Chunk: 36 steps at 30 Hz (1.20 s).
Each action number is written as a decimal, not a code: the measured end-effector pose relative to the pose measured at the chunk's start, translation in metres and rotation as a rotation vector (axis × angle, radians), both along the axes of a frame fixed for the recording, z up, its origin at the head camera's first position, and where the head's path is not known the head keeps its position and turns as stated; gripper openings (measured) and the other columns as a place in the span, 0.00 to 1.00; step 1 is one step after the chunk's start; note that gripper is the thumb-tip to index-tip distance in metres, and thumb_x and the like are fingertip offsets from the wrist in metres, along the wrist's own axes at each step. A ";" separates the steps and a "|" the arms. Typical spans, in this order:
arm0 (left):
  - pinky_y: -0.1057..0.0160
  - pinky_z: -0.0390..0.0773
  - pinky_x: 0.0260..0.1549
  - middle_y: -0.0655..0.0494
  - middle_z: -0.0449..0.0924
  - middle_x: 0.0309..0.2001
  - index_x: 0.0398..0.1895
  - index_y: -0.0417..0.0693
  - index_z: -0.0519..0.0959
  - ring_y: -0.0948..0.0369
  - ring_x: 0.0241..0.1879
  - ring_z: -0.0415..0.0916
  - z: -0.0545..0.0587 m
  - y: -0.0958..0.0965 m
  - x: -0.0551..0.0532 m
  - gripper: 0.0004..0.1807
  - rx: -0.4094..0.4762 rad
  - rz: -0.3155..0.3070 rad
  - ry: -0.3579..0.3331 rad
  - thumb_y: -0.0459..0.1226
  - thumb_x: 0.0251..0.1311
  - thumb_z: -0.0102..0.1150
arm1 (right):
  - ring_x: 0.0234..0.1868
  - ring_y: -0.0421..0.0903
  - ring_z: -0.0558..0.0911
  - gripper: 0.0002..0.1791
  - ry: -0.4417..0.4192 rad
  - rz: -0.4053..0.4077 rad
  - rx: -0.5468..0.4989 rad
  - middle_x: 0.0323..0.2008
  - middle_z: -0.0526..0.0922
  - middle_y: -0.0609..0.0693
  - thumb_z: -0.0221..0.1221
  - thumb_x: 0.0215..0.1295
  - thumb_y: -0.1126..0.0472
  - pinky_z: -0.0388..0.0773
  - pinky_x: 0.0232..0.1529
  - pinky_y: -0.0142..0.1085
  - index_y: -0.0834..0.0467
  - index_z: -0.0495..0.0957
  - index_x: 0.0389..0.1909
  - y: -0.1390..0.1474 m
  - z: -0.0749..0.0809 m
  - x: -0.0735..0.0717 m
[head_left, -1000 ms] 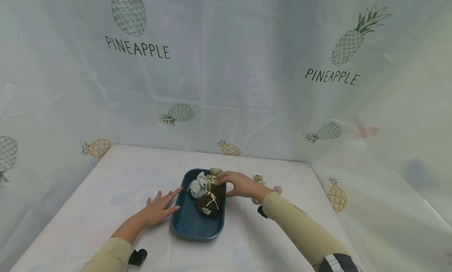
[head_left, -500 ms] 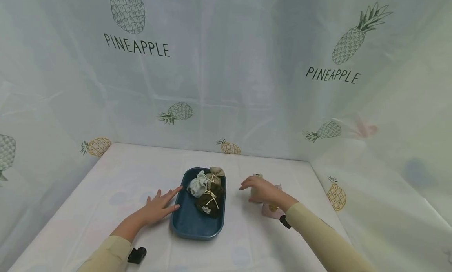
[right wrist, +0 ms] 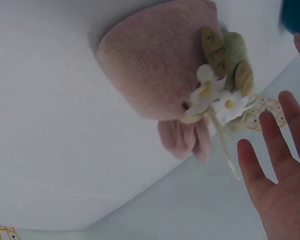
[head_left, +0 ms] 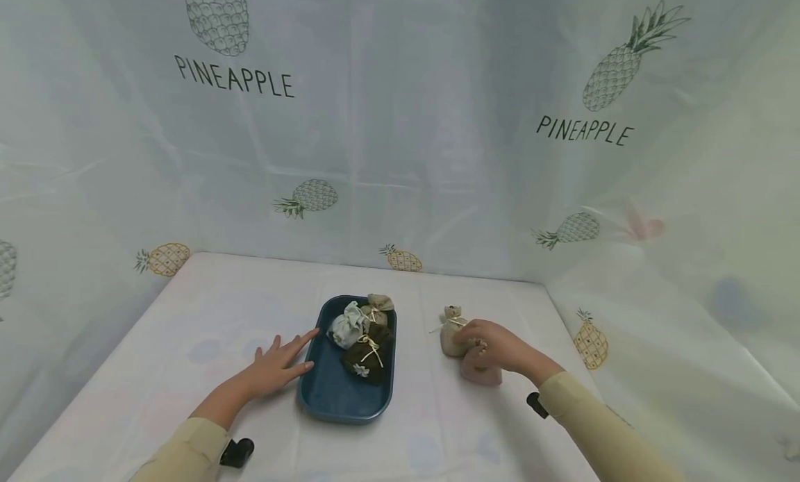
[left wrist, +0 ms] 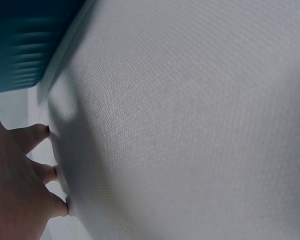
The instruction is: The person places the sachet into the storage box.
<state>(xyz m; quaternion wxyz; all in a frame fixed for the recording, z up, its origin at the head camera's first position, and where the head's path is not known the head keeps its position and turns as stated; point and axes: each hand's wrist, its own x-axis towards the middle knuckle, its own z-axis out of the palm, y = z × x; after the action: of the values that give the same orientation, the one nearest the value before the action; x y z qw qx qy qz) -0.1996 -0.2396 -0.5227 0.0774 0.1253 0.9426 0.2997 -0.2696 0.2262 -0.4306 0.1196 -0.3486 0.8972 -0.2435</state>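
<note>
A dark blue tray (head_left: 340, 402) holds three tied cloth pouches: a pale blue one (head_left: 345, 328), a beige one (head_left: 380, 303) and a dark brown one (head_left: 360, 358) with a cream bow. Fingers spread, my left hand (head_left: 272, 371) rests by the tray's left rim, its fingertips against the table in the left wrist view. Over at the right, my right hand (head_left: 496, 346) hovers at a pink pouch (head_left: 480, 374), covering part of it. White flowers and a tan tag decorate that pouch (right wrist: 155, 57). In the right wrist view my right fingers (right wrist: 272, 130) are extended, apart from the cloth.
A greenish-beige pouch (head_left: 451, 339) stands just left of the pink one. White cloth (head_left: 250, 294) covers the table, and a pineapple-print curtain (head_left: 425, 121) rises behind it and along both sides.
My right hand let go of the brown pouch in the tray and moved right to the pink pouch, uncovering the greenish-beige one. My left hand stayed by the tray.
</note>
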 end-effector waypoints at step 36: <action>0.19 0.33 0.52 0.34 0.54 0.72 0.77 0.60 0.54 0.23 0.67 0.35 -0.001 0.001 -0.001 0.39 -0.003 0.010 0.010 0.60 0.66 0.51 | 0.41 0.46 0.74 0.26 -0.155 -0.127 0.068 0.39 0.75 0.45 0.74 0.42 0.71 0.76 0.39 0.41 0.57 0.84 0.48 0.042 -0.035 -0.010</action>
<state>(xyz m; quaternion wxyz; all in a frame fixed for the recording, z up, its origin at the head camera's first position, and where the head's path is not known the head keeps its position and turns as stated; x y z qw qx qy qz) -0.2002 -0.2388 -0.5236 0.0715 0.1221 0.9441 0.2979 -0.2794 0.2682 -0.4655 0.1847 -0.2668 0.9133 -0.2461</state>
